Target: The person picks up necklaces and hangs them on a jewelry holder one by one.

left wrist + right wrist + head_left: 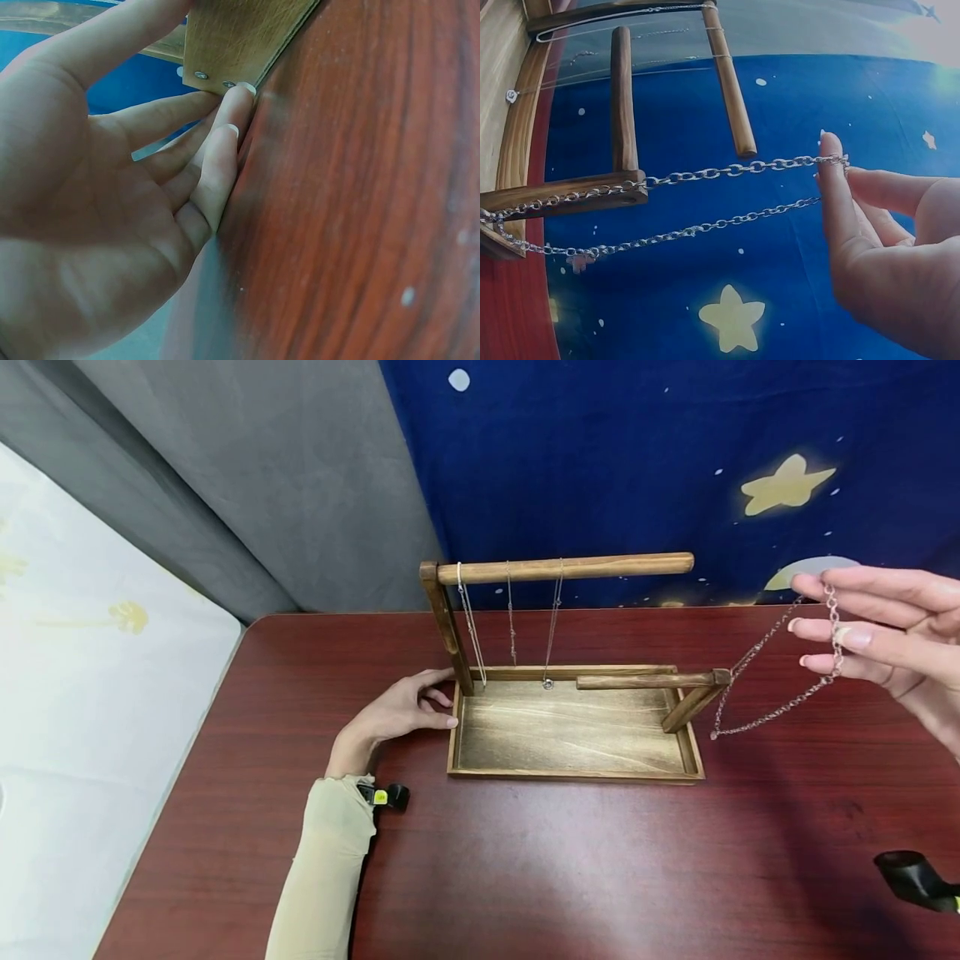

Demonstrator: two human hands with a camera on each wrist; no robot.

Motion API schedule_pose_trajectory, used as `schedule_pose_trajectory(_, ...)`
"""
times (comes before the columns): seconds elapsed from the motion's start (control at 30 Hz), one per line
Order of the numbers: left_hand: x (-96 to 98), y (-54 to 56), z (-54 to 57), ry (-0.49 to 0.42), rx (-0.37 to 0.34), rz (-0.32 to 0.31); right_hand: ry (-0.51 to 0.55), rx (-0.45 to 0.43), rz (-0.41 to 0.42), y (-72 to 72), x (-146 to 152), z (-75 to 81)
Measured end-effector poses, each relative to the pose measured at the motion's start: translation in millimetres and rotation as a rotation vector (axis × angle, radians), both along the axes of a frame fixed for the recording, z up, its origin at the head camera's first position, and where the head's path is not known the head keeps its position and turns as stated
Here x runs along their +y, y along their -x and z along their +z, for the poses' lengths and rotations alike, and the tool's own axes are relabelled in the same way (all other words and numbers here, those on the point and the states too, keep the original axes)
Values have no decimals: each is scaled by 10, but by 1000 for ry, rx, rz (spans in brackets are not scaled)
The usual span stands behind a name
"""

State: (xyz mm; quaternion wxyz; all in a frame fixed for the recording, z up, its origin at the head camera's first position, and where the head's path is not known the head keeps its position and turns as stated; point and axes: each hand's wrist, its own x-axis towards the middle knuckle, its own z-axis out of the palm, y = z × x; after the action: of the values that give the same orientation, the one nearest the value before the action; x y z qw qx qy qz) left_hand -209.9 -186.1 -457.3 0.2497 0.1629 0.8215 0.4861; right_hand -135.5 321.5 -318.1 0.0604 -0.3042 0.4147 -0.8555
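A wooden necklace stand has a shallow tray (pixel 570 774) and two bars on posts. My left hand (pixel 405 706) touches the tray's left end with fingertips and thumb, its palm turned to that end in the left wrist view. At the right, my right hand (pixel 892 631) holds a silver chain necklace (pixel 735 169) between thumb and fingers. The chain hangs in a long loop beside the lower bar (pixel 645 681), with a small pinkish pendant (pixel 577 262) at its bottom. Three thin necklaces, one a silver necklace (pixel 472 627), hang from the taller bar (pixel 570 568).
The stand is on a reddish-brown wooden table (pixel 562 868). Behind it hangs a blue curtain (pixel 570 460) with yellow stars, beside a grey curtain (pixel 300 485). A white patterned cloth (pixel 90 693) lies along the left.
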Motion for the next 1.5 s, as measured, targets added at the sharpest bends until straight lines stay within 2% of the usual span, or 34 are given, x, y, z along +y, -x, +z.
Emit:
schedule_pose_trajectory(0.33, 16, 0, -11, -7, 14, -6, -55, 27, 7, 96, -67, 82)
schedule_pose_trajectory(0.7, -13, -11, -7, 3, 8, 6, -66, -5, -76, 236, -149, 193)
schedule_pose_trajectory(0.93, -11, -24, -6, 1, 1, -4, -169, -21, -150, 341, -178, 269)
schedule_pose_trajectory(1.23, -7, -13, -2, 11, 3, 6, -240, -59, -84, 426, -234, 329)
schedule_pose_trajectory(1.5, 0, -1, -14, 4, 2, 5, -381, -72, -117, 469, -313, 396)
